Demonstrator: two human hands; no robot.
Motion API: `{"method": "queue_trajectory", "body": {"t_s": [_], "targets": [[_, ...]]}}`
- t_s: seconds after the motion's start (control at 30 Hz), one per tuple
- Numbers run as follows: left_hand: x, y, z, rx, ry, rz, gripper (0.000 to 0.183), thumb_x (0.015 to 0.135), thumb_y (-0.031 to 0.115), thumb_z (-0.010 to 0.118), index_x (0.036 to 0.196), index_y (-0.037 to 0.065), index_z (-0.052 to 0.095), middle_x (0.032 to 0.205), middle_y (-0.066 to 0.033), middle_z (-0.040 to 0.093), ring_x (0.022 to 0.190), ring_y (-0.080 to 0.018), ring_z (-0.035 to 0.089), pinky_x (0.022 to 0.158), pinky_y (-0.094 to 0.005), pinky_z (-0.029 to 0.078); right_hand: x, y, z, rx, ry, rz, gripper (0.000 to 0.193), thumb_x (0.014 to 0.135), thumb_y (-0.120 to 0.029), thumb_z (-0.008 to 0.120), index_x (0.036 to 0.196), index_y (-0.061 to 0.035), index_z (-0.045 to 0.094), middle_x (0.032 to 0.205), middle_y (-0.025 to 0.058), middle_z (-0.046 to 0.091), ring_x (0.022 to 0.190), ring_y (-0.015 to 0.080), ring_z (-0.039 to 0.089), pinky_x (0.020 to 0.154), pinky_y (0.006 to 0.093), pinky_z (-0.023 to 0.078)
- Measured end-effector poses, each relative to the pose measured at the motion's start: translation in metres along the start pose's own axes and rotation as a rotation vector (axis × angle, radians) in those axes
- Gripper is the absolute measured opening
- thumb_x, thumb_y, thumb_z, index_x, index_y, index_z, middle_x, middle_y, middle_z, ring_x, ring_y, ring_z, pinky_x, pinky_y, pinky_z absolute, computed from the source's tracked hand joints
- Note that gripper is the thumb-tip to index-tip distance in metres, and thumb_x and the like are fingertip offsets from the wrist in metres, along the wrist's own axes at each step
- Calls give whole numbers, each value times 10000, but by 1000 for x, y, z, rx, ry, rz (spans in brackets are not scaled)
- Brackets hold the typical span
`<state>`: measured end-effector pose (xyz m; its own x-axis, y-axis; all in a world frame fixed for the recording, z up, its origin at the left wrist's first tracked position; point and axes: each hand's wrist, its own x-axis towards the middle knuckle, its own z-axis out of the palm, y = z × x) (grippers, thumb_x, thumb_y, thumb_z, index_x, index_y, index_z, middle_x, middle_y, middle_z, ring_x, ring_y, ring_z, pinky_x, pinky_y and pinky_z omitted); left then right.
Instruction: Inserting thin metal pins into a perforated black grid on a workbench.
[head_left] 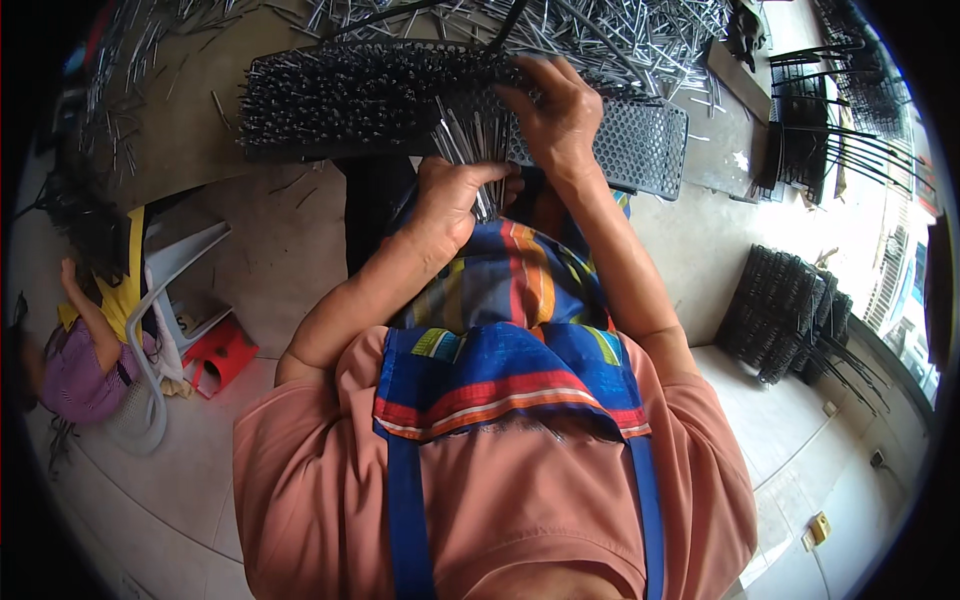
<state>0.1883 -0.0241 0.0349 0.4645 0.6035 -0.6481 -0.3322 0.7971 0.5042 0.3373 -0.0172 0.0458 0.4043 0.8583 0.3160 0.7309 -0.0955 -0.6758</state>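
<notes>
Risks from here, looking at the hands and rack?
1. The bare left hand grips a fanned bundle of thin silver metal rods; some might slip out and drop.
2. The bare right hand is close to dense, dark, shiny-tipped upright rods in the black perforated rectangular rack; it could get pricked or knock some askew.

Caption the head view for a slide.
Left hand grips thin shiny rods, right hand at a partly filled perforated rack.

At lower centre, a salmon-pink short-sleeved shirt point(520, 500) sits under a blue apron point(500, 352) striped red, orange and white, with blue straps point(408, 510).
</notes>
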Motion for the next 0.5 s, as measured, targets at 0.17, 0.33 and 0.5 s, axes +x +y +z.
{"method": "queue_trajectory", "body": {"t_s": [0.17,0.33,0.5], "targets": [[-2,-1,0,20,20,-46,169,750,-102,656,914,-63,656,805,-170,697,644,-267,700,577,-335,588,16,6,18,-218,-29,-241,166,774,-143,752,933,-106,724,767,63,633,661,270,651,564,337,497],[-3,1,-7,-4,32,-58,185,754,-107,644,937,-77,651,822,-178,699,668,-269,706,587,-344,593,5,10,9,-184,64,-207,110,794,-163,736,895,-120,729,755,42,627,628,262,638,548,336,491],[0,3,0,-47,28,-75,162,757,-120,642,917,-95,655,844,-187,699,690,-275,710,598,-357,604,6,7,6,-419,-36,-244,163,842,-217,690,996,-185,734,782,18,600,631,249,627,533,353,476]]}}
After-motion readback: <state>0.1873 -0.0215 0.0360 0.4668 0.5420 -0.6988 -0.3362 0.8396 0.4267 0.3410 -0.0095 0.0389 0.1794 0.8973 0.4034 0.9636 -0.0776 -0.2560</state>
